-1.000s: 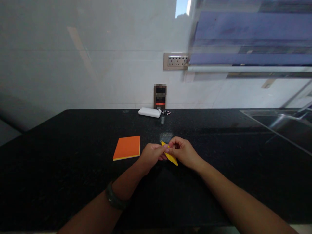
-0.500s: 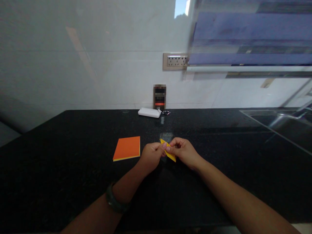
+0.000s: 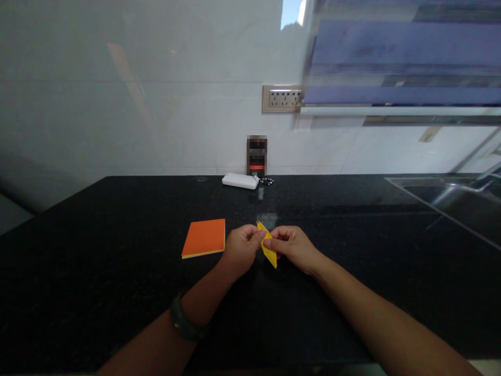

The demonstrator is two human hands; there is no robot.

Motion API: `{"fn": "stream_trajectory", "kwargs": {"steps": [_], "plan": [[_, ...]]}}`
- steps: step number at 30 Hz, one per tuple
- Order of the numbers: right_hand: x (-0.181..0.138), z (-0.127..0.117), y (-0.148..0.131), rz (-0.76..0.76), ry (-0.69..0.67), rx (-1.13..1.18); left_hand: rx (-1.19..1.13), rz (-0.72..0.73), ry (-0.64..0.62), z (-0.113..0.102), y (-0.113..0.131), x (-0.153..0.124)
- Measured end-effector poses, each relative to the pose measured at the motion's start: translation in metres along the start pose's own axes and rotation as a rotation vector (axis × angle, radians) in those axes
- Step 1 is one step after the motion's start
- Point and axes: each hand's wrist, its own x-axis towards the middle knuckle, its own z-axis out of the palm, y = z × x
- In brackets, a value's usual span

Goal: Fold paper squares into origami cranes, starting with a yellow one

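Note:
A small piece of folded yellow paper [image 3: 270,255] is pinched between both hands above the black counter. My left hand [image 3: 241,249] grips its left upper side, thumb on the face turned to me. On the other side, my right hand [image 3: 295,248] holds it with the thumb pressed across its middle and the fingers curled behind. The paper slants, one pointed end up and the other down toward me. Just left of my left hand lies a square stack of orange paper [image 3: 204,237] with a yellow edge showing underneath.
Against the wall at the back of the counter [image 3: 129,219] lies a white power bank-like block [image 3: 240,181] with a beaded strap. Behind it stands a pixelated upright object [image 3: 257,155]. A sink [image 3: 462,196] is at the right, a socket panel [image 3: 282,98] on the wall.
The folded yellow paper has turned a little, its lower point swinging left and down, and more of its face shows. My right thumb has shifted slightly down along it.

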Motion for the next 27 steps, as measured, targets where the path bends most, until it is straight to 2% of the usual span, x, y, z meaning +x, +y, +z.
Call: {"fn": "stream_trajectory", "kwargs": {"steps": [3, 7, 9, 12, 15, 17, 20, 22, 27], "plan": [[0.002, -0.003, 0.002, -0.081, 0.085, -0.061, -0.074, 0.003, 0.007, 0.001, 0.003, -0.001], [0.005, -0.008, 0.003, -0.335, 0.199, -0.260, -0.195, -0.074, 0.002, 0.003, 0.004, 0.000], [0.007, -0.009, 0.003, -0.402, 0.278, -0.318, -0.233, -0.071, 0.012, 0.004, 0.002, 0.000], [0.007, -0.007, 0.002, -0.230, 0.335, -0.137, -0.186, 0.019, 0.071, 0.004, 0.000, 0.000], [0.007, -0.004, 0.002, -0.008, 0.271, 0.099, 0.003, 0.148, 0.143, 0.001, -0.003, -0.002], [0.007, -0.002, 0.002, 0.042, 0.185, 0.160, 0.124, 0.262, 0.123, 0.000, -0.005, -0.004], [0.007, -0.002, 0.003, 0.002, 0.123, 0.183, 0.183, 0.352, 0.047, 0.000, -0.007, -0.005], [0.008, -0.004, 0.004, -0.030, 0.143, 0.180, 0.098, 0.284, 0.012, 0.003, -0.006, -0.004], [0.009, -0.007, 0.005, -0.079, 0.186, 0.088, -0.228, -0.141, -0.009, 0.007, 0.002, -0.002]]}}
